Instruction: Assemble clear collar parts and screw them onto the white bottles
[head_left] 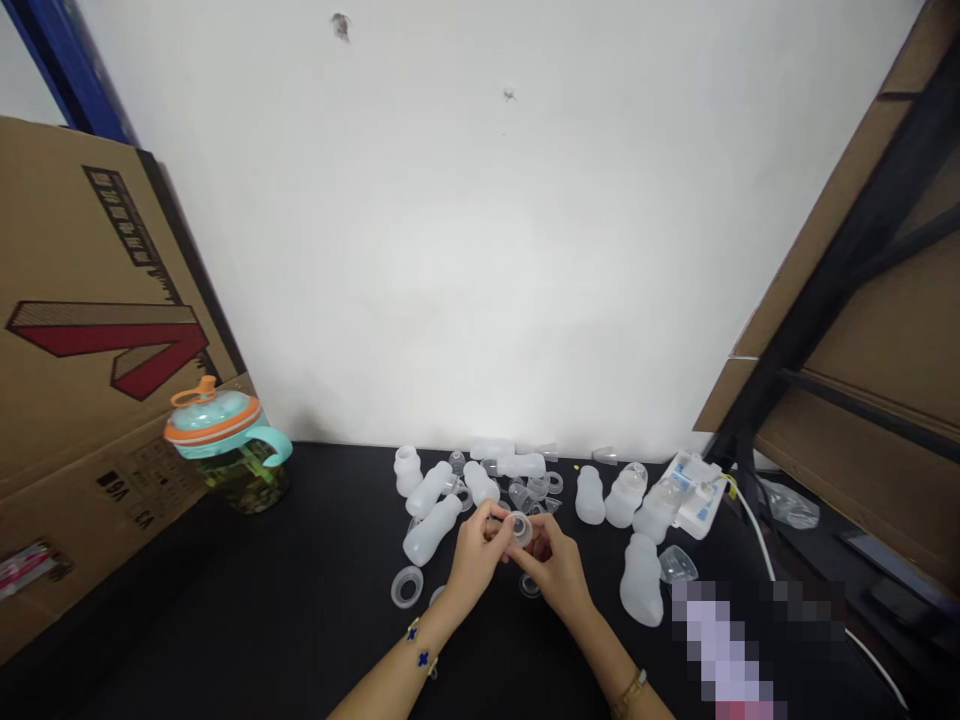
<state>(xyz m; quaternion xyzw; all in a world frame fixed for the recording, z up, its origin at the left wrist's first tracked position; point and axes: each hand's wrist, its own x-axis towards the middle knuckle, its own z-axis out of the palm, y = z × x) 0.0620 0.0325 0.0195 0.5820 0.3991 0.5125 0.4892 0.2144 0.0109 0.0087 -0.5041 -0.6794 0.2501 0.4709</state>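
Observation:
Between my two hands is a small translucent ring-shaped piece (520, 529), its round opening facing up. My left hand (484, 545) pinches it from the left, and my right hand (551, 560) has its fingers closed at its right side. Another clear ring (529, 585) lies on the table just below my hands, partly covered. Left of my left hand lies a frosted bottle (433, 531), with a loose white ring (407, 587) below it. Behind my hands are more frosted bottles, clear rings and clear caps (553, 484).
Several frosted bottles (642, 580) and a clear cap (678, 564) lie on the right, beside a white power strip (699, 495) with a cable. A teal-lidded jug (240, 450) stands at the left by a cardboard box (90, 350). The black table (225, 610) meets a white wall.

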